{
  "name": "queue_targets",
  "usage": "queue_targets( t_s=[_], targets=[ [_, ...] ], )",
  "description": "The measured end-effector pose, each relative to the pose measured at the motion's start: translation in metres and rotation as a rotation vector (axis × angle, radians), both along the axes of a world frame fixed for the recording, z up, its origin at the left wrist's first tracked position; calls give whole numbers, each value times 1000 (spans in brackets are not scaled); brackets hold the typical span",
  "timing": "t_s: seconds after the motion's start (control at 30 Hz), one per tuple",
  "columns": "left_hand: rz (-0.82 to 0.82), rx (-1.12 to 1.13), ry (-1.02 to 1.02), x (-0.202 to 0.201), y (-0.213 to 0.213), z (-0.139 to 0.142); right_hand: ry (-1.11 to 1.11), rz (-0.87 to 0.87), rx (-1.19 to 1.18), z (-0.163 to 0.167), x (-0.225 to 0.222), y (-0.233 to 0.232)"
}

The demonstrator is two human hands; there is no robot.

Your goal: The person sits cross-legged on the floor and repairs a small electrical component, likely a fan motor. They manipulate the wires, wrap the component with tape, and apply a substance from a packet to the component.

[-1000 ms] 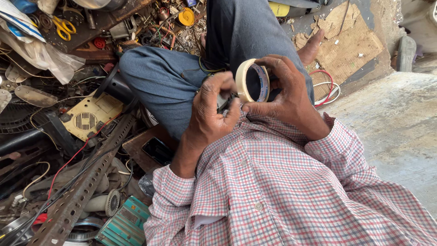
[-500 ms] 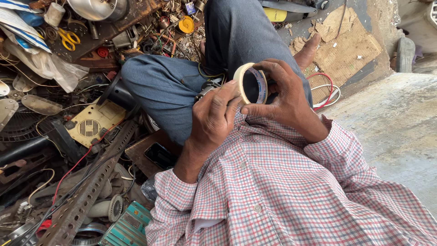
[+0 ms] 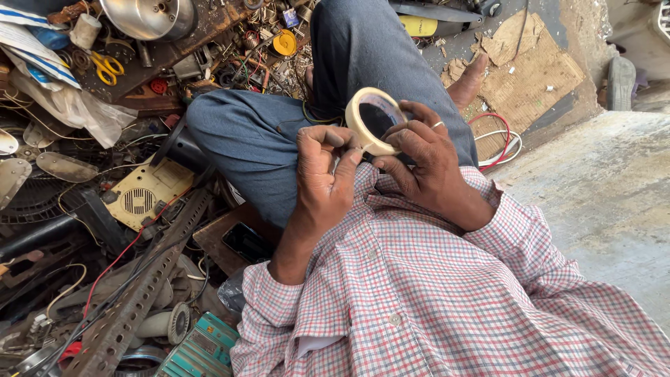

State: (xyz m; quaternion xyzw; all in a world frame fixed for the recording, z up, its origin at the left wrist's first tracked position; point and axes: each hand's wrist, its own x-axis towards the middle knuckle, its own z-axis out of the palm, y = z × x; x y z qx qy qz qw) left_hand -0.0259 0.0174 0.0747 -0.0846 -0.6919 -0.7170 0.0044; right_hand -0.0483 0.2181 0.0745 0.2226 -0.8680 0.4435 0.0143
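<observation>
A roll of beige tape [image 3: 368, 120] is held up over my bent knee in blue trousers [image 3: 265, 139]. My right hand [image 3: 426, 164] grips the roll from the right, thumb and fingers around its rim, a ring on one finger. My left hand [image 3: 322, 174] is curled beside the roll, fingertips pinching at its left edge where the tape end seems to lie. I wear a red and white checked shirt [image 3: 433, 300]. My bare foot [image 3: 466, 80] rests on cardboard beyond the knee.
Scrap covers the floor at left: a perforated metal angle bar [image 3: 139, 300], a yellow speaker grille [image 3: 143, 199], yellow-handled scissors [image 3: 106, 66], a metal bowl [image 3: 150, 15], wires, a dark phone [image 3: 246, 242], a green circuit board [image 3: 202, 349]. A concrete slab [image 3: 600, 202] lies at right.
The view has shifted slightly. My left hand has moved from covering the roll's front to its left edge, and the roll is tilted more openly toward me.
</observation>
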Motion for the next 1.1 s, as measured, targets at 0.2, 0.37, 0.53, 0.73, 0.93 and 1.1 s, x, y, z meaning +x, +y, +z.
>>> queue_targets(
  t_s=[0.2,0.37,0.53,0.73,0.93,1.1],
  targets=[
    [51,44,-32,2,-10,5,86,192,-74,6,-13,10],
    [-17,42,-10,-4,-10,9,19,225,-169,4,-11,12],
    [16,-108,95,-9,-9,16,22,219,-206,-1,-13,13],
    [125,-411,159,-11,-5,19,89,208,-170,0,-14,13],
    [124,-410,145,-13,-4,21,113,222,-135,4,-16,14],
    [116,-401,197,-17,-1,19,117,207,-102,6,-17,16]
  ],
)
